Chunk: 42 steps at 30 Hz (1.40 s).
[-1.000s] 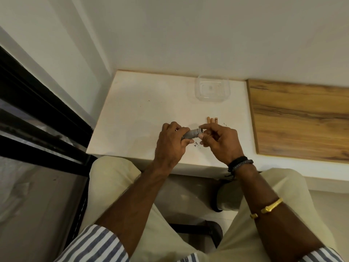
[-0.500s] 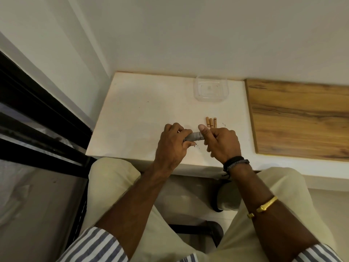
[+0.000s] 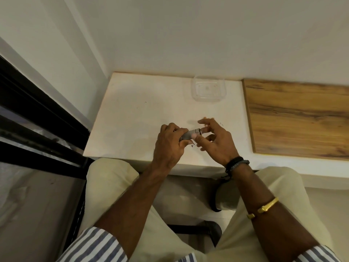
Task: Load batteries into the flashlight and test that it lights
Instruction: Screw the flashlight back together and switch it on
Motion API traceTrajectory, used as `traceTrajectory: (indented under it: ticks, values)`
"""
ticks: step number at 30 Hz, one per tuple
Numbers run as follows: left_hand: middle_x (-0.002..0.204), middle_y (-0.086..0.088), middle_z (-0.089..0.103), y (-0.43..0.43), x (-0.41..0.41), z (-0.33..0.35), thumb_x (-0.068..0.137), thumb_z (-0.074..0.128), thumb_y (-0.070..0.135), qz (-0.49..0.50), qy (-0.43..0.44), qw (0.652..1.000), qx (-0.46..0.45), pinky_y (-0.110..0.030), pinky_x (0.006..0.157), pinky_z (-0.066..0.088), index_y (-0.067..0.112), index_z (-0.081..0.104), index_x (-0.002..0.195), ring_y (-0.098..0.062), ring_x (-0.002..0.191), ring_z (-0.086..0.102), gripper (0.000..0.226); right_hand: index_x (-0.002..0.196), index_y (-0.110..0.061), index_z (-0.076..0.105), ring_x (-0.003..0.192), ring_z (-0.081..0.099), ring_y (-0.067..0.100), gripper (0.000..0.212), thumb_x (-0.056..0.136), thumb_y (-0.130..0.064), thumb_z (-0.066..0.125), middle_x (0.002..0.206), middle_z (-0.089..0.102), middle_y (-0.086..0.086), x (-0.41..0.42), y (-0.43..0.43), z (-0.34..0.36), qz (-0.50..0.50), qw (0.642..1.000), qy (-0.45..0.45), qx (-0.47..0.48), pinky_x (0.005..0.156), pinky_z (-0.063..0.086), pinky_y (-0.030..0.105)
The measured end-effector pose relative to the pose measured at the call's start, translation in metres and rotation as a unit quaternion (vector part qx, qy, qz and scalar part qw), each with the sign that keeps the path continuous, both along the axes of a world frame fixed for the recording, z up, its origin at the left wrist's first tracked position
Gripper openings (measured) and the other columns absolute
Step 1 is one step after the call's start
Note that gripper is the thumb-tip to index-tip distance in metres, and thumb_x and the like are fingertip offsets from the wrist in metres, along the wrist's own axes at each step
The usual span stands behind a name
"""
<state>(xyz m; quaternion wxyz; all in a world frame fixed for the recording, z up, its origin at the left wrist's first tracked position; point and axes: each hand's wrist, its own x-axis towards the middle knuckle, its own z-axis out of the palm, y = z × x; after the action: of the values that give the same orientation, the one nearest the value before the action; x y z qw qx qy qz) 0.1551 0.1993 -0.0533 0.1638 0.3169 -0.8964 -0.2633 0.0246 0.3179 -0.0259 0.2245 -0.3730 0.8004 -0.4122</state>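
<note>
From the head camera, the left hand (image 3: pixel 170 146) is curled around a grey flashlight (image 3: pixel 189 134), holding it just above the near edge of the white table (image 3: pixel 132 114). The right hand (image 3: pixel 217 144) pinches the flashlight's right end between thumb and fingertip, its other fingers spread. A clear container (image 3: pixel 207 90) sits at the far edge.

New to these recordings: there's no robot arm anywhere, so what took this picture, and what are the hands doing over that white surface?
No machine here: a person works bare-handed, and a camera on their head looks down at the hands. The left hand grips a small grey cylindrical flashlight; the right hand pinches its other end with thumb and finger. On the white tabletop stands a clear square plastic container, with a wooden board to the right. Small brownish tips peeking past that hand are probably batteries, mostly hidden.
</note>
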Motion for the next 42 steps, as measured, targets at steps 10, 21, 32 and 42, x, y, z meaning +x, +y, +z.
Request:
traceTrajectory:
  ticks: [10, 21, 32, 42]
  values:
    - [0.112, -0.013, 0.066, 0.0010, 0.0007, 0.0009, 0.088, 0.076, 0.029, -0.009, 0.002, 1.000, -0.008, -0.039, 0.081, 0.055, 0.008, 0.071, 0.121, -0.028, 0.103, 0.054, 0.039, 0.115, -0.029, 0.063, 0.066, 0.072, 0.008, 0.038, 0.090, -0.058, 0.063, 0.095, 0.072, -0.007, 0.0002, 0.0015, -0.0019, 0.004, 1.000, 0.014, 0.007, 0.063, 0.063, 0.025]
    - [0.112, -0.011, 0.065, 0.0013, -0.0001, 0.0013, 0.088, 0.076, 0.032, -0.015, 0.003, 1.000, -0.005, -0.037, 0.081, 0.053, 0.010, 0.070, 0.122, -0.027, 0.103, 0.053, 0.041, 0.116, -0.028, 0.062, 0.068, 0.072, 0.010, 0.037, 0.093, -0.057, 0.061, 0.096, 0.071, -0.010, 0.0003, 0.0020, -0.0018, 0.000, 0.999, 0.032, 0.006, 0.065, 0.062, 0.030]
    - [0.112, -0.012, 0.066, 0.0006, -0.0007, 0.0020, 0.088, 0.076, 0.032, -0.012, 0.004, 1.000, -0.005, -0.037, 0.081, 0.052, 0.009, 0.070, 0.122, -0.027, 0.103, 0.054, 0.041, 0.113, -0.026, 0.065, 0.062, 0.072, 0.006, 0.042, 0.092, -0.060, 0.059, 0.089, 0.073, -0.007, -0.0016, 0.0025, -0.0029, -0.005, 1.000, 0.019, 0.004, 0.061, 0.061, 0.023]
    - [0.112, -0.011, 0.068, -0.0031, 0.0013, -0.0050, 0.091, 0.073, 0.028, -0.039, -0.001, 0.999, 0.000, -0.039, 0.084, 0.051, 0.010, 0.069, 0.122, -0.027, 0.103, 0.053, 0.036, 0.108, -0.017, 0.065, 0.059, 0.070, 0.007, 0.029, 0.099, -0.043, 0.058, 0.073, 0.072, -0.004, 0.0012, 0.0007, -0.0027, 0.017, 0.998, 0.061, 0.013, 0.066, 0.062, 0.033]
